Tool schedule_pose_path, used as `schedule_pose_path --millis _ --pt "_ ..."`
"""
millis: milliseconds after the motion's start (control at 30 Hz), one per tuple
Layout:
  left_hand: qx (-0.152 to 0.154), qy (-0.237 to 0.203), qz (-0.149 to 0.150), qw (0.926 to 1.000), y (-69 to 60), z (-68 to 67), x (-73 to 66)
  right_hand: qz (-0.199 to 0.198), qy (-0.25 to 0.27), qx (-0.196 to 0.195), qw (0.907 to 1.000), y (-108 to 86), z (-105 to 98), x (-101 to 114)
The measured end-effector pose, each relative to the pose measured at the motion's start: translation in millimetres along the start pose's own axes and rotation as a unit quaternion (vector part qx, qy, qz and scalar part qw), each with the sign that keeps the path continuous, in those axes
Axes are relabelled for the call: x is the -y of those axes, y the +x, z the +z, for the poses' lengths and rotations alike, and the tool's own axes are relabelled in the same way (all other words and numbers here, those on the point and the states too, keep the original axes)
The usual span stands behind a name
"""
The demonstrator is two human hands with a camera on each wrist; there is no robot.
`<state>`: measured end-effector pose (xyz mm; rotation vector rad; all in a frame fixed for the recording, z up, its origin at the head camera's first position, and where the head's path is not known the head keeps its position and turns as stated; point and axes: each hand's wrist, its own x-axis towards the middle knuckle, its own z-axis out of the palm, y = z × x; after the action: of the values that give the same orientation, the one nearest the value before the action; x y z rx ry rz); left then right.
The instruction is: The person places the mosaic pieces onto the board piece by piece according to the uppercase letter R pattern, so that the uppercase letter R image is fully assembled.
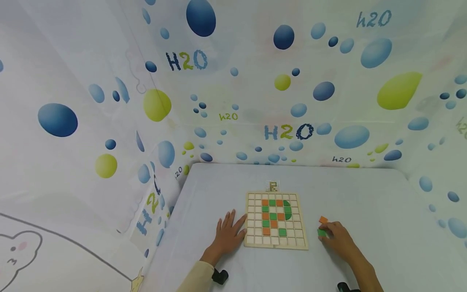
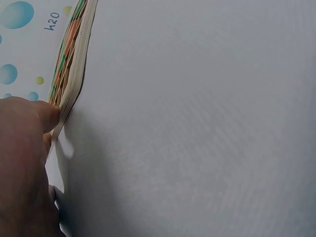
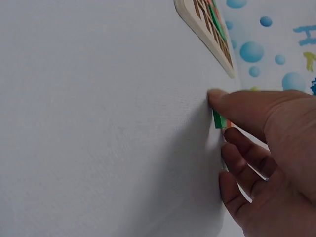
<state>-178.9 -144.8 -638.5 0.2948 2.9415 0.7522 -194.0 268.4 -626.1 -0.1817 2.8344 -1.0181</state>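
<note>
A square wooden grid board (image 1: 255,239) lies on the table, with orange and green tiles forming a letter P and an apart-standing green tile (image 1: 282,232) at lower right. My left hand (image 1: 228,237) rests on the table with fingers spread, thumb and index touching the board's left edge. In the left wrist view, the thumb (image 2: 49,114) presses on the board's side (image 2: 79,74). Right of the board, my right hand (image 1: 337,239) pinches a green tile (image 1: 321,232) at the table surface. The thumb partly covers this green tile (image 3: 218,120) in the right wrist view. An orange tile (image 1: 323,219) lies just beyond the fingers.
A small pattern card (image 1: 272,186) showing a letter P lies behind the board. Black wrist-worn gear (image 1: 220,276) shows near the left forearm. Printed fabric walls (image 1: 233,142) bound the white table (image 1: 211,182) at the back and sides.
</note>
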Motion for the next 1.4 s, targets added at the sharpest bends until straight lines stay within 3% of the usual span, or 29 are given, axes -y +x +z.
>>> schedule_pose_path --millis 367,700,833,1133,1400 --pt "-0.020 -0.022 0.018 0.9994 -3.5 -1.4 -3.4 0.005 0.015 -0.008 0.9998 -1.3 6.0 -4.6" --pt "-0.012 -0.015 0.007 0.9998 -0.7 -0.1 -2.4 -0.011 -0.004 -0.051 0.9986 -0.4 18.7 -3.5" --pt "-0.006 -0.010 0.001 0.9999 -0.3 -1.8 -3.8 -0.002 0.001 -0.048 0.9988 1.4 24.2 -1.0" --pt "-0.003 -0.006 -0.004 1.0000 0.5 2.6 -2.4 0.026 0.008 -0.047 0.9985 5.9 30.9 9.0" --pt "-0.009 -0.017 -0.001 0.9998 -2.7 0.5 -3.8 0.006 0.032 -0.058 0.9978 15.6 37.0 34.5"
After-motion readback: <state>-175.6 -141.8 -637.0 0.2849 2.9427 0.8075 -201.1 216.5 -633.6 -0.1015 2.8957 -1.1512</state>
